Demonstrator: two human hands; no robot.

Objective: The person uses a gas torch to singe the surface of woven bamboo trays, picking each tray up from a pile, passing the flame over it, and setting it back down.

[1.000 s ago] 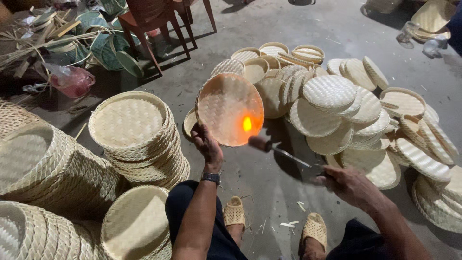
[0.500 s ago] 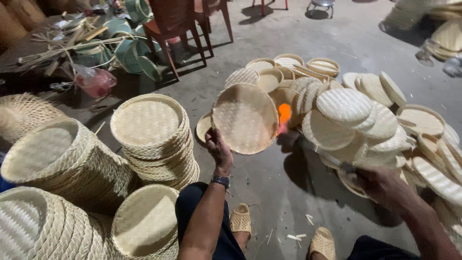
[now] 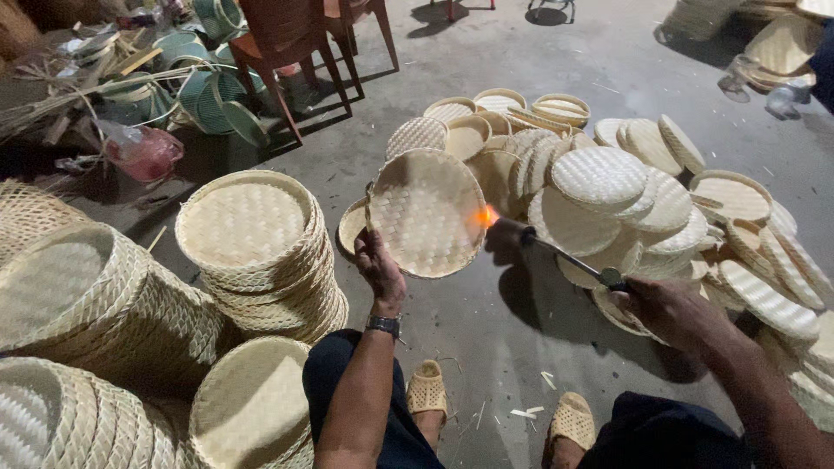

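Observation:
My left hand (image 3: 380,271) grips the lower rim of a round woven bamboo tray (image 3: 426,213) and holds it upright in front of me, its inside facing me. My right hand (image 3: 671,310) holds a slim metal torch (image 3: 565,258) by its handle. An orange flame (image 3: 488,216) burns at the torch's tip, right against the tray's right rim. A dark watch sits on my left wrist.
Stacks of woven trays (image 3: 261,252) stand at my left and near my left knee. A loose pile of trays (image 3: 660,208) spreads over the concrete floor on the right. Red chairs (image 3: 287,52) and green baskets (image 3: 200,95) are at the back left. My sandalled feet (image 3: 427,393) rest below.
The flame has moved from the tray's middle face to its right rim. The view has shifted, so the tray and both hands sit further right and lower.

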